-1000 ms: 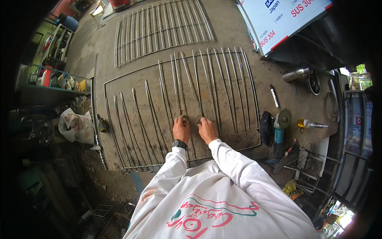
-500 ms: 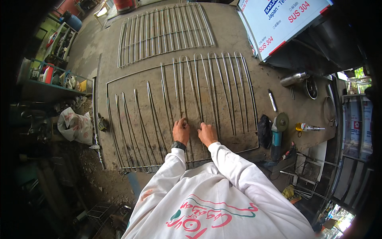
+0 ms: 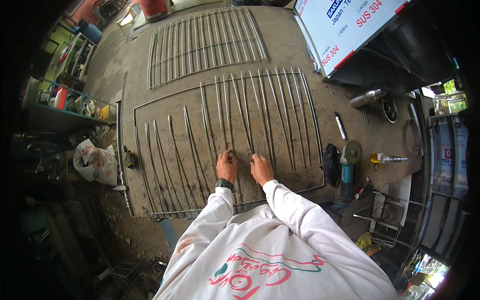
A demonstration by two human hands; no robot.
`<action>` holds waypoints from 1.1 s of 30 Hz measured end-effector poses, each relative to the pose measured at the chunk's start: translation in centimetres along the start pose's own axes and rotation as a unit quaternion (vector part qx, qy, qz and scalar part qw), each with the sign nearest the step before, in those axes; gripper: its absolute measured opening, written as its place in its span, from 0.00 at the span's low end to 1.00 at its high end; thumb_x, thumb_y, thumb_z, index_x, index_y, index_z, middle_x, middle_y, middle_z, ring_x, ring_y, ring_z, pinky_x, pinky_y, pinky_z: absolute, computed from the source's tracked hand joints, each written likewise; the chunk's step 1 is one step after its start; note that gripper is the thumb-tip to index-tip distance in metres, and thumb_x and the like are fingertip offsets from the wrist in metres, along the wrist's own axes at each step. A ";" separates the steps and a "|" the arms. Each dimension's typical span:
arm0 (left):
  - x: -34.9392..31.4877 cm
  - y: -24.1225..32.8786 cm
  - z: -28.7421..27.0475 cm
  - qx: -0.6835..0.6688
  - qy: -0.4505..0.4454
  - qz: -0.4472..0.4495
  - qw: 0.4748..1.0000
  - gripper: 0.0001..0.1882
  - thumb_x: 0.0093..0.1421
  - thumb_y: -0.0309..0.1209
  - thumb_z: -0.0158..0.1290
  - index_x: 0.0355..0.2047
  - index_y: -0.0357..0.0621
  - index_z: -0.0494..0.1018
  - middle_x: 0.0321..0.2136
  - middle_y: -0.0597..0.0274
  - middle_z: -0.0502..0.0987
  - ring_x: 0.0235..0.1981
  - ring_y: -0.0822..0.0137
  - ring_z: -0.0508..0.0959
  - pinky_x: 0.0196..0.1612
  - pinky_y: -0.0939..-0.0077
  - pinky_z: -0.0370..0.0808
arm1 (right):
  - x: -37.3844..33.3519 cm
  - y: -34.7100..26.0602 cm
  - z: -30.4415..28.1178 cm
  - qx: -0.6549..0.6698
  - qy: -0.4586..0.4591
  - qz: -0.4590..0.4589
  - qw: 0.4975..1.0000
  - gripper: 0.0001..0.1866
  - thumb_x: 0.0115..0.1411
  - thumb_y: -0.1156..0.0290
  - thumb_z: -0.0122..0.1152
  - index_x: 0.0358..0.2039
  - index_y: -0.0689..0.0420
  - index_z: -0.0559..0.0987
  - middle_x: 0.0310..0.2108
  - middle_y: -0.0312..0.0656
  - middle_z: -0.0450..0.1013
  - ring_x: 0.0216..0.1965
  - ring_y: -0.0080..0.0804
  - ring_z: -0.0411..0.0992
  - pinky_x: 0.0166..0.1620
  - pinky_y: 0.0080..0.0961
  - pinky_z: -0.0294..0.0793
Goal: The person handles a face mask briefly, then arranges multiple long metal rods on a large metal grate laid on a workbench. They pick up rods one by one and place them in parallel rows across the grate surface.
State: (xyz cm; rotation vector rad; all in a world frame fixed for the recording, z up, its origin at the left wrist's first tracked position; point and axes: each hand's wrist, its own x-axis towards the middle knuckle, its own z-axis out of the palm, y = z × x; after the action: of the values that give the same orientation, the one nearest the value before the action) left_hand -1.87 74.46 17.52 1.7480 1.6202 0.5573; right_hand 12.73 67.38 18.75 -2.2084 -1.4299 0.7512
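Both arms reach forward in long white sleeves, converging toward the hands. The left hand (image 3: pixel 227 166) lies palm down, fingers curled at the tips — a dark watch at its wrist. The right hand (image 3: pixel 261 169) rests just beside it, palm down, fingers forward.

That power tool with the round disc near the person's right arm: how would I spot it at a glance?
Start at the big metal worktable and follow its near edge to the right of the bent-rod frame. Beside a black glove lies the angle grinder. Its teal body and flat round disc set it apart from the other tools.
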 end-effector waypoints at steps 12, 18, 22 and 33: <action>0.1 -0.2 0.5 0.026 0.005 -0.001 1.000 0.19 0.62 0.28 0.58 0.54 0.48 0.77 0.40 0.55 0.76 0.38 0.50 0.80 0.42 0.54 0.78 | 0.1 0.6 -0.1 0.018 0.010 -0.035 0.999 0.10 0.63 0.73 0.65 0.44 0.59 0.79 0.44 0.49 0.77 0.42 0.54 0.78 0.45 0.45 0.79; -0.1 -0.1 0.5 0.001 0.001 0.000 1.000 0.19 0.62 0.29 0.58 0.54 0.46 0.76 0.40 0.55 0.76 0.38 0.51 0.80 0.43 0.56 0.78 | 1.4 2.2 -1.8 0.090 0.099 0.003 0.991 0.08 0.63 0.70 0.64 0.40 0.58 0.79 0.41 0.48 0.77 0.41 0.54 0.78 0.42 0.45 0.78; -0.4 -0.2 0.0 -0.013 0.023 0.014 1.000 0.17 0.63 0.29 0.58 0.53 0.45 0.77 0.39 0.55 0.76 0.37 0.53 0.80 0.42 0.59 0.78 | 2.9 4.5 -3.9 0.077 0.147 0.007 0.986 0.08 0.63 0.70 0.65 0.41 0.57 0.79 0.40 0.47 0.78 0.39 0.52 0.78 0.40 0.44 0.78; -6.4 -7.6 -8.4 -0.024 0.085 0.024 0.996 0.12 0.64 0.26 0.57 0.48 0.41 0.79 0.37 0.55 0.77 0.35 0.56 0.80 0.40 0.64 0.77 | -3.8 4.8 -6.5 0.079 0.041 -0.043 0.995 0.08 0.61 0.70 0.64 0.40 0.56 0.83 0.38 0.44 0.81 0.39 0.46 0.81 0.41 0.38 0.80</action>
State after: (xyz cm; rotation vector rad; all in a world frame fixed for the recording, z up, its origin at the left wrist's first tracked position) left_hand -13.90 69.75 18.59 1.7480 1.6685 0.7795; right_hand 18.97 61.73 21.73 -2.0232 -1.3672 0.7103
